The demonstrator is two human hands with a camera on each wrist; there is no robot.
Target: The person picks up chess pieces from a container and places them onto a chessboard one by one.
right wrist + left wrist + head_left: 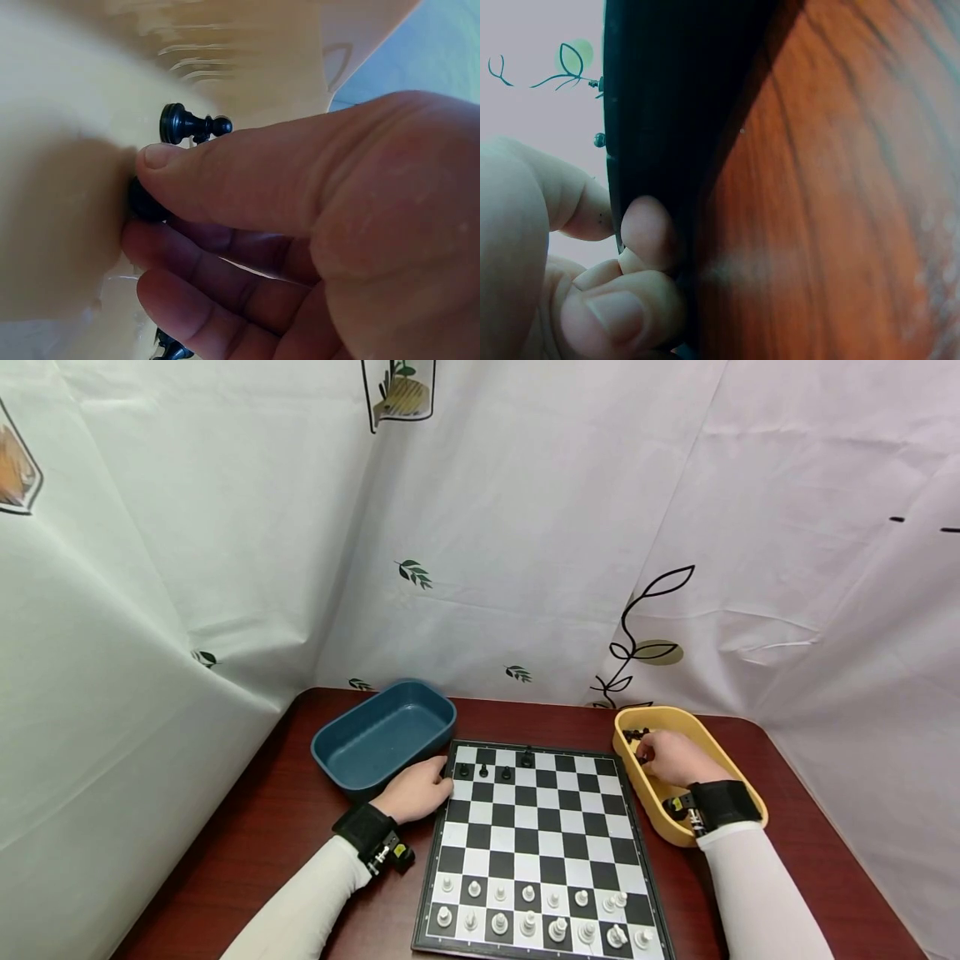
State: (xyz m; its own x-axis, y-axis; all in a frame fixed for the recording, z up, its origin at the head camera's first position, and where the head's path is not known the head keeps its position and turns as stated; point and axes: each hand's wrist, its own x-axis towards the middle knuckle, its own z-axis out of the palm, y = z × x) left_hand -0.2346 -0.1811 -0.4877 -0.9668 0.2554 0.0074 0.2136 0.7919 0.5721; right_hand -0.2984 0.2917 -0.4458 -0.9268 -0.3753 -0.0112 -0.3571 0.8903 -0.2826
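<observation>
My right hand (678,758) reaches down into the yellow tray (738,775). Between its thumb and fingers it pinches a black chess piece (145,201), mostly hidden by the fingers. Just beyond the thumb, a black pawn (175,124) lies on its side in the tray. My left hand (415,791) grips the left edge of the chessboard (628,777) near its far corner, with thumb and fingers on either side of the edge (656,142). On the board's far side stand several black pieces, among them a taller one (527,760). White pieces (528,923) fill the two near rows.
A blue tray (382,735) sits beyond my left hand, close to the board's far left corner. More black pieces (635,735) lie at the yellow tray's far end. The dark red table (247,860) meets a white patterned cloth (487,568) at the back and sides.
</observation>
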